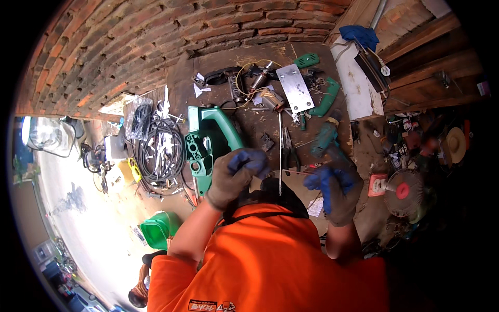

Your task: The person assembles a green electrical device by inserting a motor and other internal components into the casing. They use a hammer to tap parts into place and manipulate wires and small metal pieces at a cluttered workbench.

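My left hand (235, 178), in a grey glove with blue fingers, is raised over the bench edge beside a green power-tool housing (221, 127). Its fingers are curled together, and whatever they may hold is hidden. Level with it, my right hand (338, 193) wears a matching glove and has bent fingers pointing inward; I cannot make out anything in them. Between the hands a long thin metal rod (280, 151) runs toward my body, touched by neither. Pliers (289, 151) with dark handles lie just right of it. A teal cordless drill (327, 139) lies beyond my right hand.
Motor parts (271, 99), a metal plate (294, 88) and a green handle shell (327, 97) lie farther back. Coiled black cable (162, 156) sits left, above a green bucket (158, 230). A fan (404, 192) stands right. A brick wall (208, 28) closes the back. Another person (139, 291) is lower left.
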The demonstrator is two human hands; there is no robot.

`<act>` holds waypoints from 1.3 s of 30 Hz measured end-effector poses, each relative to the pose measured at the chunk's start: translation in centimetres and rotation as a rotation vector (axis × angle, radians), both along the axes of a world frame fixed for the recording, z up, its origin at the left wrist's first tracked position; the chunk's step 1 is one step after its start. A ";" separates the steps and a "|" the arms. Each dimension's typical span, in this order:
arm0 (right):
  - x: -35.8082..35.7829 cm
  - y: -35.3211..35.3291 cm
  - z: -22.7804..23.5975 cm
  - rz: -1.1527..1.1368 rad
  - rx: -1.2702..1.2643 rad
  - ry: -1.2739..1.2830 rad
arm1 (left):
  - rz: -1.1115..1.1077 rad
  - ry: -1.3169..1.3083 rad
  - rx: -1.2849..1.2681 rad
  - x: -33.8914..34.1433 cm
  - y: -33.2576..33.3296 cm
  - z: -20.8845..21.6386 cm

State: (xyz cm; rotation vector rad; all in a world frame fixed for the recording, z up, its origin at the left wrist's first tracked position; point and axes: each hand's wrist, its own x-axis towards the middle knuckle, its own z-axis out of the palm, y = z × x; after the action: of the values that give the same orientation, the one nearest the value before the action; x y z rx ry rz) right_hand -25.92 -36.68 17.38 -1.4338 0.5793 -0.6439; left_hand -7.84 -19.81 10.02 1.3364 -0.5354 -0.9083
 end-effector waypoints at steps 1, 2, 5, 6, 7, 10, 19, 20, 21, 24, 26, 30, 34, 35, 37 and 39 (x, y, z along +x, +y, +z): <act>0.5 0.4 0.5 0.047 -0.033 0.001 | 0.042 -0.030 -0.014 -0.1 1.3 0.3; 1.0 0.8 1.0 0.093 -0.066 0.001 | 0.082 -0.060 -0.027 -0.1 2.4 0.5; 2.3 1.8 1.7 0.187 -0.243 0.003 | 0.138 -0.131 -0.124 -0.5 4.4 1.0; 2.7 2.1 1.6 0.206 -0.315 -0.001 | 0.180 -0.165 -0.081 -0.9 5.0 1.3; 3.0 2.6 1.6 0.223 -0.388 -0.005 | 0.181 -0.221 -0.108 -0.9 5.2 1.8; 3.7 3.9 1.8 0.235 -0.362 0.009 | 0.196 -0.324 -0.145 -0.8 5.7 2.8; 4.3 5.7 2.3 0.293 -0.367 0.151 | 0.165 -0.466 -0.142 -0.6 7.9 3.1; 4.5 5.6 2.8 0.325 -0.459 0.160 | 0.137 -0.550 -0.168 -0.1 8.1 2.5; 5.1 5.4 3.5 0.357 -0.551 0.169 | 0.110 -0.633 -0.194 0.2 8.2 2.2; 5.6 5.8 3.6 0.378 -0.590 0.258 | 0.089 -0.706 -0.120 0.5 8.5 3.1; 6.1 6.1 3.3 0.394 -0.528 0.298 | 0.095 -0.651 -0.079 0.7 8.8 3.0; 8.7 6.6 2.2 0.481 -0.626 0.266 | 0.106 -0.659 0.083 1.8 9.7 0.5; 13.9 6.7 1.4 0.553 -0.640 0.442 | 0.322 -0.896 0.115 5.3 8.9 -0.6; 15.5 6.8 0.8 0.534 -0.731 0.407 | 0.364 -0.954 0.154 6.4 8.7 -1.1; 18.6 7.1 -1.6 0.493 -0.912 0.333 | 0.450 -1.065 0.236 8.6 8.3 -3.1; 20.9 7.5 -2.9 0.472 -0.991 0.375 | 0.451 -0.883 0.254 9.6 8.0 -4.1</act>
State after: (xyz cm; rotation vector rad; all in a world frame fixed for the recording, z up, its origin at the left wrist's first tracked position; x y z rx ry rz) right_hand -4.99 -29.19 14.52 -2.5553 0.1554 -0.2602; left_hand 1.76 -11.84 5.95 1.9809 -0.7497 0.0323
